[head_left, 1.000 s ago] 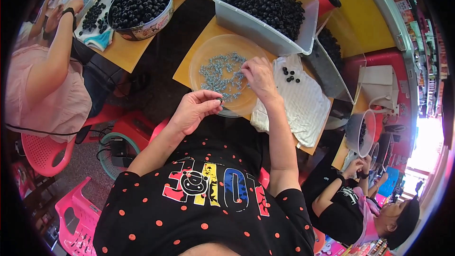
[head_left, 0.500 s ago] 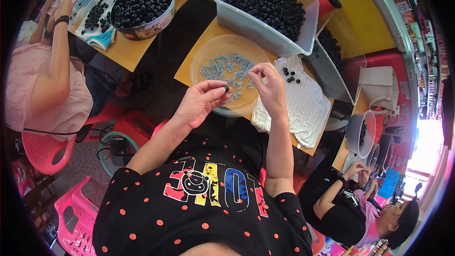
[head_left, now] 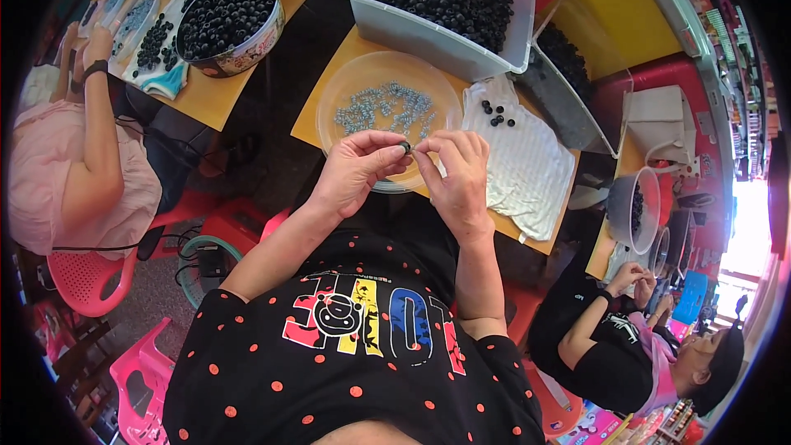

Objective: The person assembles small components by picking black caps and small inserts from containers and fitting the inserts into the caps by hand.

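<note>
Between the thumb and fingertips of my left hand [head_left: 358, 169] is a small black round piece [head_left: 404, 147], like a little plastic wheel. My right hand [head_left: 457, 177] meets it from the other side, thumb and forefinger pinched at its edge. Whatever those right fingertips hold is too small to make out. Just beyond both hands lies a shallow round clear tray [head_left: 329, 103] with many tiny blue-grey metal bits [head_left: 383, 107], perhaps springs. A white cloth [head_left: 527, 173] is spread to the right, with several loose black pieces [head_left: 498, 114] on it.
A big clear bin [head_left: 437, 37] heaped with black pieces stands behind the tray, beside another tilted bin [head_left: 568, 86]. At left are a round tub [head_left: 239, 58] of black pieces and a co-worker's arm [head_left: 100, 124]. Another person [head_left: 610, 338] works at right. Pink chairs [head_left: 144, 379] stand lower left.
My right hand has come from over the tray down to the left hand, so the fingertips now meet at the black piece. The view has shifted slightly.
</note>
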`<state>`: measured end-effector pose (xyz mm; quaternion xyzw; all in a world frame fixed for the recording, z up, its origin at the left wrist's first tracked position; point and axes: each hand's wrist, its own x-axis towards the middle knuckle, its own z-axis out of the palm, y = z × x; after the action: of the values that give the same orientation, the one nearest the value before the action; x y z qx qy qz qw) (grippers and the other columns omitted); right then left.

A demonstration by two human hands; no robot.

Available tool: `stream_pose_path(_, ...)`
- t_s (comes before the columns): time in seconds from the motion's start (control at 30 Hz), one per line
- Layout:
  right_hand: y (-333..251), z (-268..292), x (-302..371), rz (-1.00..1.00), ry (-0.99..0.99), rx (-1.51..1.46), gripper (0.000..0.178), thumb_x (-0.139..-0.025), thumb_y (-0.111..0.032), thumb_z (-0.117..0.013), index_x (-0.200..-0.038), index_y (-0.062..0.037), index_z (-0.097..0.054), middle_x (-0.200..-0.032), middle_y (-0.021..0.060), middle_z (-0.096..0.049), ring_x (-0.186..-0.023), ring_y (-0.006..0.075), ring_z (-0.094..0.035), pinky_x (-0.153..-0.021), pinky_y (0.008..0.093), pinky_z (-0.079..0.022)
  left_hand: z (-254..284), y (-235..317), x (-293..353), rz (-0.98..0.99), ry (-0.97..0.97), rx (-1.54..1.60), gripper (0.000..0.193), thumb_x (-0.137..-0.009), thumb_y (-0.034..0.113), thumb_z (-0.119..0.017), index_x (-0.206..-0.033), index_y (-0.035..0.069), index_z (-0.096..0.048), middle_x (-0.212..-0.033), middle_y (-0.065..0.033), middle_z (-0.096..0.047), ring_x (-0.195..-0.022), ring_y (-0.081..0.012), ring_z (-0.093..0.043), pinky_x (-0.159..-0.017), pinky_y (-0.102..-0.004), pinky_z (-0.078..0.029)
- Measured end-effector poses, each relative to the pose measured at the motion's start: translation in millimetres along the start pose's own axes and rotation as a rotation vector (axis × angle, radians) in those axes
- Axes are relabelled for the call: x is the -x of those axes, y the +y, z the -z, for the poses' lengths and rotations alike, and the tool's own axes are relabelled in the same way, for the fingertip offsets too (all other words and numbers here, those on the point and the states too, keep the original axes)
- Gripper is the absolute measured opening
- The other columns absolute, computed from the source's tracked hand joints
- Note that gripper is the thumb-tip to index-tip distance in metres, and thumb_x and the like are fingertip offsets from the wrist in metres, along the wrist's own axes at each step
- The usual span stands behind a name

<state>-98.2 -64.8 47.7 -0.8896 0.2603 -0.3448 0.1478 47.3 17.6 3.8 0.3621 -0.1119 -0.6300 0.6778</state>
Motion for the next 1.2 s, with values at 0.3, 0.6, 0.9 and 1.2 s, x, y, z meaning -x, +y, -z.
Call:
stream_pose_path(0.3, -2.3, 7.3, 16.2, 0.033, 0.029, 0.062, 0.017, -0.070, -0.006, -0.071, -0.084, -0.0099, -0.062, -0.087, 0.0041, -0.059, -0.083, 0.0219, -0.055, -0.080, 0.0350, -0.038, -6.3, -12.3, -3.1, 0.003, -0.012, -0.103, 0.015, -0.084, 0.004, -0.065, -0.099, 0.000, -0.064, -0.090, -0.0085, -0.067, -0.079, -0.0158, -0.065, -0.075, -0.0283, -0.055)
stream_pose_path(0.6, 86.6, 22.3, 53.2, -0.734, 0.187, -0.393, 0.013, -0.084, -0.011, -0.063, -0.093, -0.0022, -0.067, -0.087, 0.0106, -0.063, -0.079, 0.0220, -0.060, -0.071, 0.0315, -0.048, -12.4, -19.0, -1.6, 0.326, -0.090, 0.062, 0.017, -0.089, 0.010, -0.059, -0.105, 0.003, -0.061, -0.092, -0.0093, -0.065, -0.079, -0.0169, -0.065, -0.073, -0.0286, -0.055)
stream_pose_path(0.9, 181.7, 12.0, 46.7, -0.243, 0.099, 0.270, 0.030, -0.083, -0.015, -0.061, -0.111, -0.0039, -0.061, -0.118, 0.0138, -0.058, -0.110, 0.0307, -0.054, -0.092, 0.0382, -0.043, -22.9, -19.2, -1.7, 0.452, -0.161, 0.168, 0.018, -0.089, 0.011, -0.060, -0.105, 0.002, -0.061, -0.091, -0.0082, -0.066, -0.079, -0.0147, -0.065, -0.072, -0.0278, -0.055)
stream_pose_path(1.2, 151.5, 48.9, 33.7, -0.203, -0.009, 0.255, 0.031, -0.083, -0.015, -0.064, -0.112, -0.0036, -0.061, -0.126, 0.0154, -0.054, -0.119, 0.0314, -0.049, -0.099, 0.0449, -0.038, -7.7, -17.3, -1.7, 0.464, -0.113, 0.217, 0.017, -0.090, 0.010, -0.058, -0.104, 0.002, -0.059, -0.089, -0.0099, -0.065, -0.078, -0.0173, -0.065, -0.070, -0.0294, -0.055)
